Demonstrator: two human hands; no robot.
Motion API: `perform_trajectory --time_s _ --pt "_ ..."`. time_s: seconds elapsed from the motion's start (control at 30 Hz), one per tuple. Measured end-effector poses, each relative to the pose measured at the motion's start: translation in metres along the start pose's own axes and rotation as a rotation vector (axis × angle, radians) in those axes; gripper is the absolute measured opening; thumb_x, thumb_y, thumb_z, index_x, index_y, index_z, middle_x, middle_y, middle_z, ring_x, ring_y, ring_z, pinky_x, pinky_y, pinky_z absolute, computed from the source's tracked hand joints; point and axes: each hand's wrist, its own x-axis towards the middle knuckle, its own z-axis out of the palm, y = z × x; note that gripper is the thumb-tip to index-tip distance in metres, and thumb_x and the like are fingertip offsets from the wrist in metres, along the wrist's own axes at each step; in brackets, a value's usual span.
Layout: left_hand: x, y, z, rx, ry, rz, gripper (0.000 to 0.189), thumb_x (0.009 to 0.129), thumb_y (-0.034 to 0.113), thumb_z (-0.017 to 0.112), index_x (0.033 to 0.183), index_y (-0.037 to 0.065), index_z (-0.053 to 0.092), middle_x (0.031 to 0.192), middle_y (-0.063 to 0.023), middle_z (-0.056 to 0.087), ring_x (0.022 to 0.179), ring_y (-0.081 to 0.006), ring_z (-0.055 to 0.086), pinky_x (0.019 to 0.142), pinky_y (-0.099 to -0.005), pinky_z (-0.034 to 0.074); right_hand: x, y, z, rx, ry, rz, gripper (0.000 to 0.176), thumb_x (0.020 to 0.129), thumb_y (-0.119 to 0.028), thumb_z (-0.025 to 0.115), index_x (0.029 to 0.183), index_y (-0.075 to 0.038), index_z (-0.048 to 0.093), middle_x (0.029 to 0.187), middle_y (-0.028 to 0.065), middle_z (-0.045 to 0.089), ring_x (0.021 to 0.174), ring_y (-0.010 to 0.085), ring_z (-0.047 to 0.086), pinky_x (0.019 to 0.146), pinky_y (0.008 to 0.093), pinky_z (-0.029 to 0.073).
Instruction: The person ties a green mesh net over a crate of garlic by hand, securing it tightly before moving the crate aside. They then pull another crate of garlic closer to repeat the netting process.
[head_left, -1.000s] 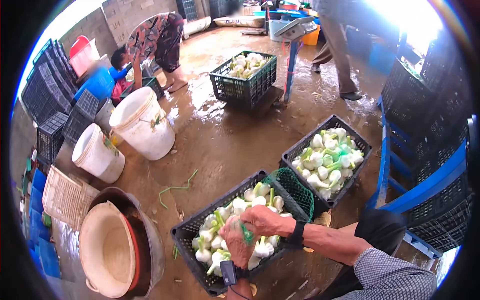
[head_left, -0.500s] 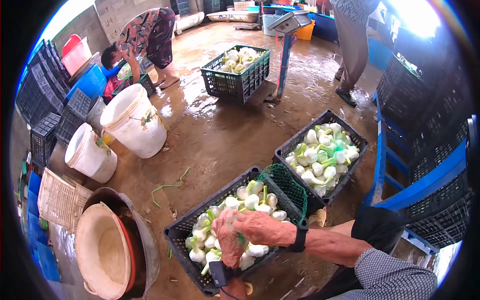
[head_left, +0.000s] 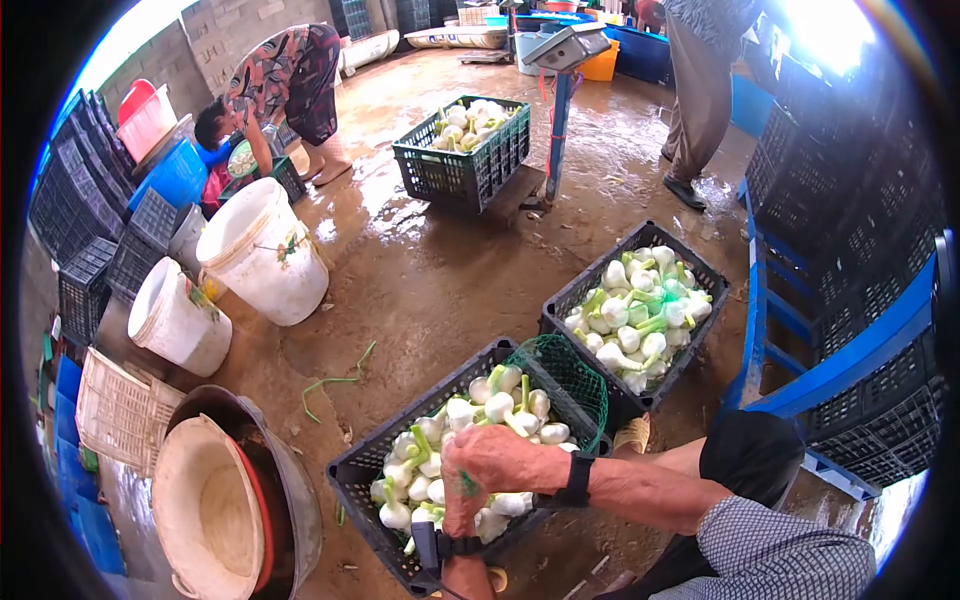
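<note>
My right hand point(head_left: 505, 458) is closed, its fingers curled in front of my left hand point(head_left: 461, 508). They meet over a black crate point(head_left: 352, 502) of white garlic bulbs point(head_left: 460, 413) with short green stems. A scrap of green net point(head_left: 468, 486) shows where the hands meet; most of it is hidden by my fingers. My left hand is partly covered by the right and also looks closed. More green netting point(head_left: 568, 375) drapes over the crate's far right corner. Beside it stands a second black crate point(head_left: 706, 327) of garlic with green net on top.
A third garlic crate point(head_left: 465, 172) rests on a platform scale point(head_left: 556, 120). White buckets point(head_left: 265, 260) and a large basin point(head_left: 215, 500) stand left. A blue frame point(head_left: 850, 345) with stacked black crates is at right. One person bends at back left; another stands at back right.
My hands have drawn closer together and turned, the right now covering more of the left. The view has shifted slightly. The bending person's arm has moved a little.
</note>
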Motion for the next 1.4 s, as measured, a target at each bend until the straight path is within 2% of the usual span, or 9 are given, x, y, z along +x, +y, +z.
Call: perform_trajectory --time_s 0.3,0.37,0.57,0.6,0.67,0.77,0.93,1.2,1.4 --pt "-0.003 -0.009 0.002 -0.018 -0.054 -0.061 0.030 0.078 0.021 0.074 0.101 0.004 0.066 0.105 -0.0114 0.066 0.097 -0.0250 0.063 0.080 -0.0382 0.049 -0.018 -0.019 -0.012 -0.028 0.125 0.022 0.030 0.071 -0.006 0.069 0.100 -0.006 0.062 0.099 0.0140 0.060 0.098 0.0335 0.058 0.083 0.0408 0.049" --pt "0.002 -0.010 0.008 -0.104 0.066 -0.052 0.018 0.086 0.019 0.068 0.091 0.002 0.068 0.092 -0.0100 0.068 0.075 -0.0180 0.062 0.067 -0.0326 0.049 -0.029 -0.015 -0.023 -0.090 0.188 0.018 0.035 0.073 -0.006 0.069 0.107 -0.010 0.062 0.104 0.0132 0.061 0.102 0.0335 0.059 0.085 0.0407 0.049" --pt "0.001 0.010 0.006 -0.268 0.140 -0.179 0.033 0.100 0.026 0.049 0.091 0.001 0.069 0.092 -0.0059 0.068 0.069 -0.0124 0.054 0.065 -0.0300 0.046 -0.101 0.061 -0.062 -0.050 0.991 0.703 0.041 0.079 -0.020 0.070 0.112 0.002 0.061 0.095 0.0154 0.064 0.087 0.0295 0.062 0.080 0.0375 0.050" --pt "0.003 0.026 0.000 -0.356 0.140 -0.288 0.032 0.098 0.021 0.053 0.083 -0.001 0.069 0.097 -0.0152 0.070 0.094 -0.0282 0.064 0.087 -0.0391 0.047 -0.120 0.078 -0.057 0.130 0.817 0.834 0.047 0.078 -0.024 0.072 0.115 0.004 0.059 0.090 0.0141 0.065 0.084 0.0267 0.063 0.078 0.0362 0.051" --pt "0.001 0.023 0.001 -0.330 0.139 -0.247 0.033 0.099 0.025 0.051 0.087 0.000 0.069 0.097 -0.0106 0.070 0.082 -0.0205 0.059 0.076 -0.0344 0.046 -0.132 0.078 -0.058 0.280 0.452 0.969 0.051 0.078 -0.029 0.073 0.114 0.005 0.060 0.082 0.0104 0.068 0.074 0.0197 0.064 0.071 0.0332 0.051" --pt "-0.001 0.023 0.001 -0.307 0.142 -0.210 0.035 0.100 0.028 0.049 0.091 0.002 0.070 0.097 -0.0063 0.070 0.070 -0.0128 0.054 0.066 -0.0298 0.046 -0.129 0.090 -0.044 0.367 0.428 0.849 0.039 0.080 -0.028 0.072 0.105 0.002 0.065 0.081 0.0085 0.067 0.073 0.0183 0.064 0.070 0.0319 0.051" --pt "0.005 0.040 -0.007 -0.348 0.114 -0.321 0.030 0.099 0.023 0.051 0.089 0.001 0.069 0.095 -0.0111 0.071 0.076 -0.0190 0.060 0.073 -0.0343 0.049 -0.080 0.076 -0.063 0.363 0.812 0.441 0.009 0.091 -0.010 0.061 0.090 -0.002 0.065 0.073 0.0010 0.061 0.067 0.0090 0.057 0.062 0.0263 0.047" --pt "0.000 0.038 -0.007 -0.357 0.161 -0.354 0.035 0.099 0.026 0.048 0.087 0.001 0.070 0.091 -0.0080 0.071 0.071 -0.0150 0.056 0.067 -0.0329 0.046 -0.086 0.101 -0.055 0.751 1.294 0.737 0.033 0.097 -0.033 0.056 0.104 -0.001 0.060 0.084 0.0030 0.063 0.068 0.0105 0.061 0.061 0.0250 0.052" --pt "-0.004 0.001 0.010 -0.458 0.209 -0.302 0.037 0.100 0.027 0.047 0.084 0.001 0.068 0.093 -0.0123 0.071 0.080 -0.0197 0.061 0.073 -0.0337 0.047 -0.165 0.076 -0.020 0.939 0.698 0.796 0.047 0.091 -0.031 0.067 0.126 -0.002 0.055 0.096 0.0059 0.066 0.075 0.0139 0.064 0.061 0.0259 0.051"
